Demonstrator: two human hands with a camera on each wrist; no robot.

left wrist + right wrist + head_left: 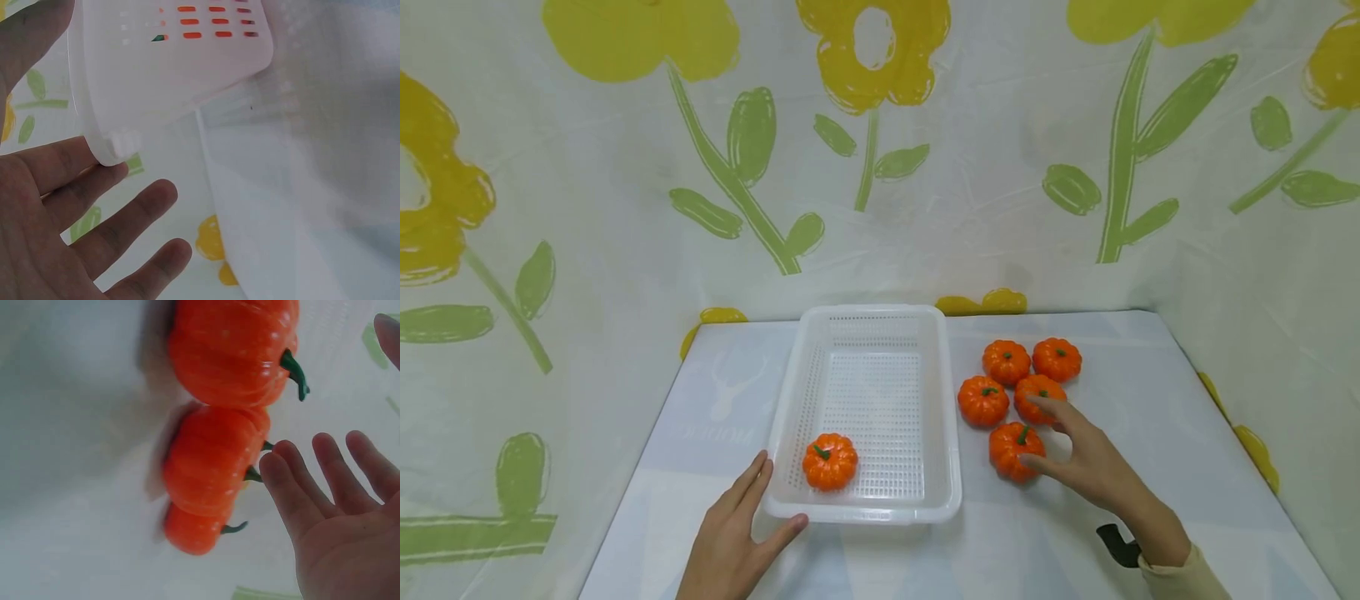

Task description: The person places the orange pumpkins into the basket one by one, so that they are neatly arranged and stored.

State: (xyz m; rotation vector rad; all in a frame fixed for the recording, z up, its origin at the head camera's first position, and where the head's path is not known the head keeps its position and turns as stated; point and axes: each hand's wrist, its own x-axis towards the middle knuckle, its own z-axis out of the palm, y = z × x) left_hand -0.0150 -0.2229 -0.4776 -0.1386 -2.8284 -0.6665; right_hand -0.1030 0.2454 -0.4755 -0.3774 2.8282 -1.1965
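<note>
A white plastic basket (865,514) with slotted walls stands on the table. Inside it, at the near left, sits one small orange pumpkin (831,463) with a green stem. My left hand (730,533) is at the basket's near left corner, fingers extended, some touching the rim (112,147). Several more pumpkins are clustered right of the basket. Over the nearest of these pumpkins (1011,450) hovers my right hand (1093,462), thumb and fingers spread apart and holding nothing. In the right wrist view a gap shows between the fingers (290,494) and that large pumpkin (231,356).
Other pumpkins in the cluster, including the left one (982,403) and the far right one (1057,360), sit close together. A pale cloth (715,433) covers the table. Behind it hangs a flower-print curtain (970,208). A dark strap (1117,546) shows at my right wrist.
</note>
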